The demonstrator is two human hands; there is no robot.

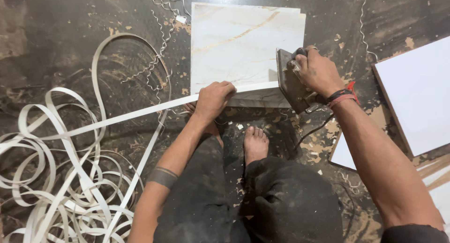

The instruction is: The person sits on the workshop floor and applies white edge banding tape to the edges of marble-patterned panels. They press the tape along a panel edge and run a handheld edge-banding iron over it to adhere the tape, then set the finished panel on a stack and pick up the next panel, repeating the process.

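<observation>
A marble-patterned board (239,41) stands on edge on the floor in front of me. My left hand (213,99) presses a white edge-band strip (140,112) onto the board's near edge. My right hand (318,72) grips the handle of an old clothes iron (291,83), which is tilted with its flat plate against the strip at the board's right end. My bare foot (255,144) rests on the floor just below the board. A cord (315,130) trails from the iron toward me.
A loose tangle of white edge-band strip (61,177) lies at the left. Thin curled shavings (159,41) are scattered near the board's left side. White laminated boards (417,95) lie on the floor at the right. The dark floor is stained and littered.
</observation>
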